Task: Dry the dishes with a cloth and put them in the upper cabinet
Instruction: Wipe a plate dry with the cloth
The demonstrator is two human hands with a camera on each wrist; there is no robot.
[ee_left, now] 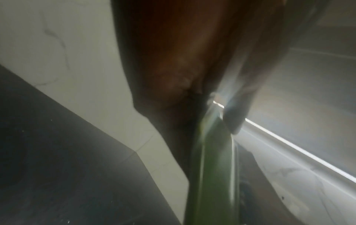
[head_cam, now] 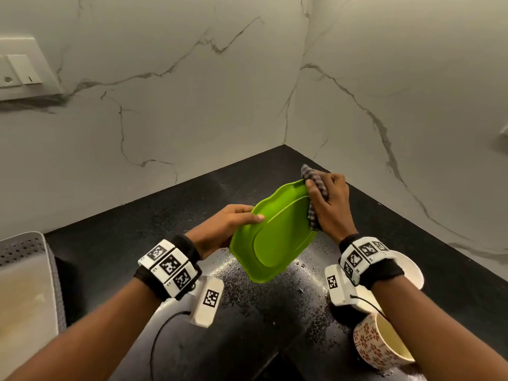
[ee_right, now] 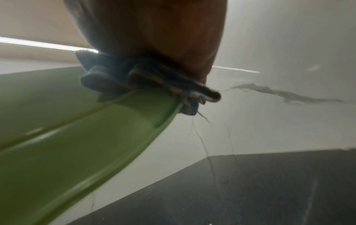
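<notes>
While the head view looks down at a wet black counter, the left hand pinches the near-left rim of a green plate held tilted above it, and the right hand presses a checked cloth onto the far rim, with a patterned mug by the right forearm. From the left wrist, blurred fingers clamp the plate's edge. From the right wrist, the hand bunches the cloth over the plate's rim.
</notes>
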